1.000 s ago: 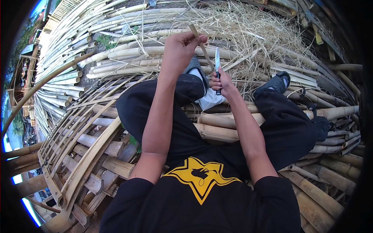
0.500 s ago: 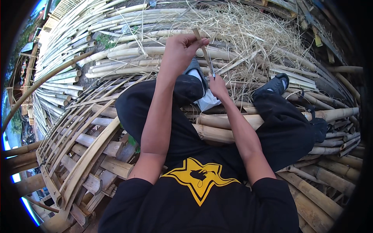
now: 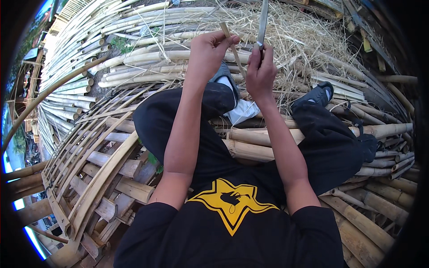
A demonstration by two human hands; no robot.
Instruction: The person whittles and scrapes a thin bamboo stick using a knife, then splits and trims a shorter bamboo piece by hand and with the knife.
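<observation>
Between the thumb and fingers of my left hand (image 3: pixel 211 47) is a narrow bamboo strip (image 3: pixel 233 51), slanting from above the fingertips down toward my shoe. My right hand (image 3: pixel 261 73) is closed around the handle of a knife (image 3: pixel 263 22). Its long blade points up and away from me, to the right of the strip and apart from it. A white cloth or bag (image 3: pixel 242 112) lies below my hands, beside my left shoe (image 3: pixel 225 78).
Bamboo poles (image 3: pixel 152 56) lie in rows ahead and to the left. Pale shavings (image 3: pixel 299 40) are heaped at the far right. A woven bamboo lattice (image 3: pixel 100 158) stands at my left, and thick poles (image 3: pixel 250 152) lie between my legs. My right shoe (image 3: pixel 313 96) rests near split strips.
My right hand has moved up and slightly right, and the knife has swung away from the strip to point upward. My left hand keeps the strip in nearly the same place.
</observation>
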